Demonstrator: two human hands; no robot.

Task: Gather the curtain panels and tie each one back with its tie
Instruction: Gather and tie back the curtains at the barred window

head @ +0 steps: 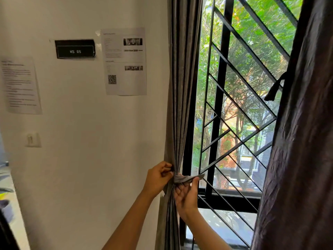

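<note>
The left grey curtain panel (182,87) hangs bunched against the window's left edge, drawn narrow at waist height. A grey fabric tie (187,178) wraps round that narrow part. My left hand (158,177) pinches the tie's left end against the curtain's wall side. Palm up, my right hand (186,195) holds the tie's right end between thumb and fingers, and the loose tip points right. The right curtain panel (297,141) hangs dark and close at the frame's right, with its own tie (274,87) dangling loose from its edge.
A black diagonal window grille (239,105) stands right behind the curtains, with trees outside. The white wall (90,141) on the left carries papers, a black sign and a light switch (33,139). A counter edge shows at far left.
</note>
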